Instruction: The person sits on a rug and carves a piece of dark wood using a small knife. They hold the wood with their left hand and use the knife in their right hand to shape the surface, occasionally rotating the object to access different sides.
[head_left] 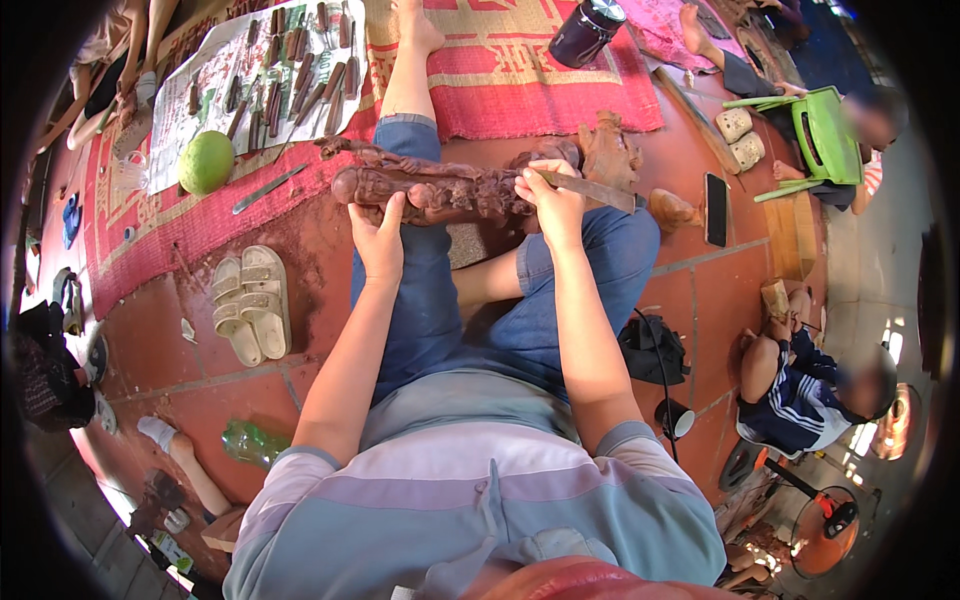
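Fingers point(392, 212) of my left hand point(378, 243) curl up over the near side of a long, dark reddish-brown carved wooden figure point(430, 188), clamped on it. It lies crosswise over my knees, just above the tiled floor point(700, 300), with its rounded end pointing to my left. My right hand point(555, 205) closes around a flat, pale-bladed carving chisel point(590, 190); those fingers are wrapped tight on the tool where its tip meets the carving, and the rest of the tool sticks out to my right.

I sit on the red-brown floor in blue jeans point(440, 310), one leg stretched ahead onto a red woven mat point(540, 90). At the mat's far left corner a white cloth point(200, 90) carries rows of wooden-handled chisels point(290, 75). A round green fruit point(206, 162) rests on the cloth's near edge, and a single metal blade point(268, 188) lies just beside it on the mat. A pair of beige sandals point(252, 303) sits on the floor to my left. A black phone point(716, 209) lies on the floor to my right, near a green plastic stool point(825, 135).
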